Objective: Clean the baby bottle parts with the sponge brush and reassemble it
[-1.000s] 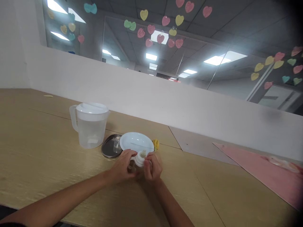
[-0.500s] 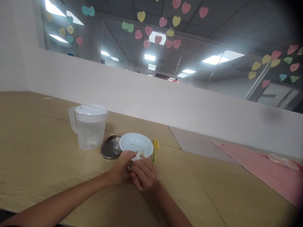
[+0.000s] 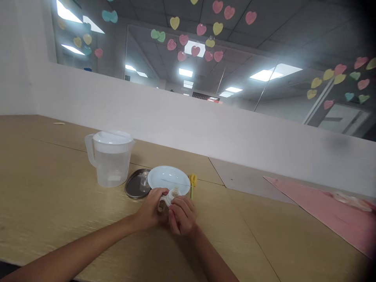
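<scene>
Both my hands are closed around what looks like a baby bottle [image 3: 168, 199], with a clear body, a white collar with a curved handle and a translucent tip pointing up. My left hand [image 3: 152, 207] grips it from the left. From the right, my right hand [image 3: 183, 214] has its fingers curled against the white collar. Most of the bottle's body is hidden by the hands. Just beyond them lies a white plate [image 3: 167, 174]. Left of the plate is a dark metal tray [image 3: 133, 188] with a small clear piece [image 3: 144, 180] on it.
A lidded translucent pitcher [image 3: 113, 164] with liquid inside stands on the wooden table [image 3: 58, 196] at left. A yellow item [image 3: 192, 179] with a green stick [image 3: 192, 192] lies right of the plate. A pink cloth [image 3: 323, 211] covers part of the right side.
My right hand has shifted slightly right and its grip has changed, so more of the white collar and handle shows. The left hand stays nearly in place.
</scene>
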